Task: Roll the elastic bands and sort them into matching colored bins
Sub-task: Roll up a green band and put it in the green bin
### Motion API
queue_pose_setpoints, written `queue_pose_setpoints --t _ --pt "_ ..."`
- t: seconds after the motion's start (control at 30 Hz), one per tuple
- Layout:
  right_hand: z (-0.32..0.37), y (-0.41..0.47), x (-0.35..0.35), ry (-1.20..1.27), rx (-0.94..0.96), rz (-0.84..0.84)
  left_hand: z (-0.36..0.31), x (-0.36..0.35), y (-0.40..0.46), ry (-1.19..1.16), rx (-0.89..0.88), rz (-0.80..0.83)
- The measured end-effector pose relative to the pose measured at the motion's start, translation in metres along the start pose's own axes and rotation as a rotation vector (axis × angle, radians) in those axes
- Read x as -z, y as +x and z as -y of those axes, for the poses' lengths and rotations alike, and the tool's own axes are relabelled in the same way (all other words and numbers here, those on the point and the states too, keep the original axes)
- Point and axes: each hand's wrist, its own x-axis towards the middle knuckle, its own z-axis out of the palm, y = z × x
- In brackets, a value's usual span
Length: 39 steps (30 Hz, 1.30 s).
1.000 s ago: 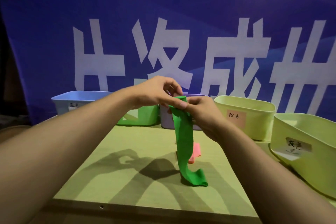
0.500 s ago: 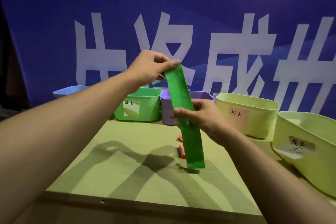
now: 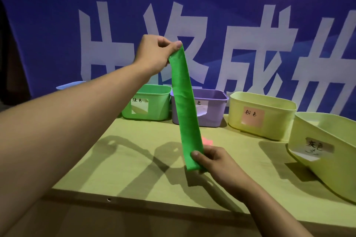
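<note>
Your left hand (image 3: pixel 154 54), arm extended and raised, is pinching the top of the flat green elastic band (image 3: pixel 185 109); your right hand (image 3: pixel 213 161) is pinching its bottom end, apparently just above the yellow-green tabletop (image 3: pixel 119 163).

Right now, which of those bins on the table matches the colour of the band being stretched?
The green bin, second from the left beside the purple bin; it alone shares the colour of the green band.
</note>
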Motion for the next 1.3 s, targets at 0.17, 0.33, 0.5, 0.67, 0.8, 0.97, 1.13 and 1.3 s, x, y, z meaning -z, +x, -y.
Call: queue_pose_setpoints --t 0.17,0.33,0.5,0.67,0.8,0.97,1.13,1.3 --pt "0.006 -0.008 -0.007 -0.091 -0.200 -0.060 0.012 -0.008 -0.007 0.066 0.006 0.047" --pt "-0.008 -0.007 -0.014 -0.566 -0.228 -0.153 0.027 -0.026 -0.021 0.112 -0.002 0.123" --pt "-0.012 -0.013 -0.016 -1.058 -0.177 -0.238 0.044 -0.041 -0.037 0.036 0.013 0.160" --pt "-0.013 -0.015 -0.015 -1.162 -0.117 -0.230 0.068 -0.054 -0.050 -0.108 0.074 0.163" --pt "-0.015 0.002 -0.004 -0.835 -0.148 -0.218 0.089 -0.061 -0.053 -0.130 0.099 0.167" --pt "-0.001 0.061 0.020 -0.521 0.107 -0.526 0.111 -0.075 -0.058 -0.189 0.113 0.170" --pt "0.001 0.127 0.016 -0.286 0.320 -0.540 0.137 -0.089 -0.066 -0.266 0.121 0.147" --pt "-0.007 0.171 0.005 0.050 0.346 -0.493 0.162 -0.098 -0.065 -0.323 0.115 0.095"
